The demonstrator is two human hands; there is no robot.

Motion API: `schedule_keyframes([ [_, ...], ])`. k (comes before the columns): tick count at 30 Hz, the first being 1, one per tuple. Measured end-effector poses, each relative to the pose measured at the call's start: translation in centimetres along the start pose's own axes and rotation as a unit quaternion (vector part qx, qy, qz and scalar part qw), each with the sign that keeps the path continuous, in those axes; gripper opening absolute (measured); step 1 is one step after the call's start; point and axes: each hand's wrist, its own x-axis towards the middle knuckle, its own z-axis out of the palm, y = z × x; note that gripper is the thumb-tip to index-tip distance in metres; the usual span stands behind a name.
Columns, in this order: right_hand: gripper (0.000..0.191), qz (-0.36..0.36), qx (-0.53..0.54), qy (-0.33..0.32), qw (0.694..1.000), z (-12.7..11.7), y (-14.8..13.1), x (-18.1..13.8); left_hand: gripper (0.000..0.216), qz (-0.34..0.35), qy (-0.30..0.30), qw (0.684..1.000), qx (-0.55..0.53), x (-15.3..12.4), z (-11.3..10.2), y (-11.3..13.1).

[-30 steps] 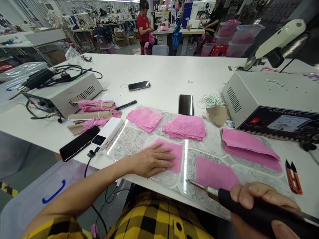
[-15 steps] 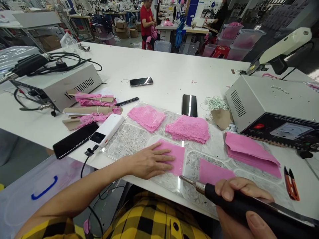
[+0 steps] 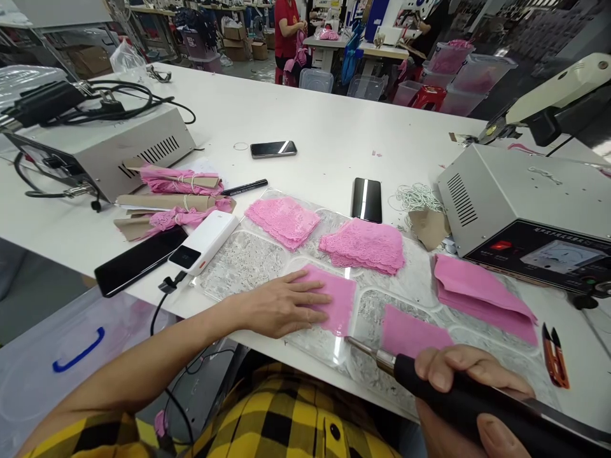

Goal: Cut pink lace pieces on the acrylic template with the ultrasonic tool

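Note:
My left hand (image 3: pixel 281 305) lies flat with fingers spread on a square pink fabric piece (image 3: pixel 340 306), pressing it onto the clear patterned mat (image 3: pixel 248 261). My right hand (image 3: pixel 470 381) is wrapped round a black handheld ultrasonic tool (image 3: pixel 415 375) with a narrow metal tip. That tip rests at or just over the square's lower right corner; contact cannot be told. Partly behind the tool lies another pink fabric piece (image 3: pixel 410 331). Two stacks of pink lace, a left stack (image 3: pixel 282 221) and a right stack (image 3: pixel 365 247), sit beyond my hands.
A folded pink cloth (image 3: pixel 482 299), orange-handled thread snips (image 3: pixel 555 356) and a grey metered box (image 3: pixel 525 197) stand right. On the left are a white power bank (image 3: pixel 205 240), a black phone (image 3: pixel 140 259), tied pink bundles (image 3: pixel 181 202) and another grey box (image 3: pixel 128 146). A person in red (image 3: pixel 286 38) is behind.
The camera view has tilted slightly downward. My left hand stays flat on the fabric, and the tool's tip remains by the same lower right corner.

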Motion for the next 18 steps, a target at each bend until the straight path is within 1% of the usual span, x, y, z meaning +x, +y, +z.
schedule_keyframes([
  [6, 0.017, 0.017, -0.001, 0.010, 1.000, -0.36, -0.10, 0.01, 0.037, -0.007, -0.016, 1.000, -0.004, 0.01, -0.04, -0.03],
  [11, 0.018, 0.005, -0.003, 0.035, 0.999, 0.01, -0.43, 0.41, 0.036, -0.004, -0.009, 1.000, -0.008, -0.01, -0.06, -0.03],
  [18, 0.017, 0.013, -0.003, 0.029, 1.000, 0.43, -0.58, 0.55, 0.036, -0.010, -0.009, 1.000, -0.012, 0.04, -0.09, 0.06],
])
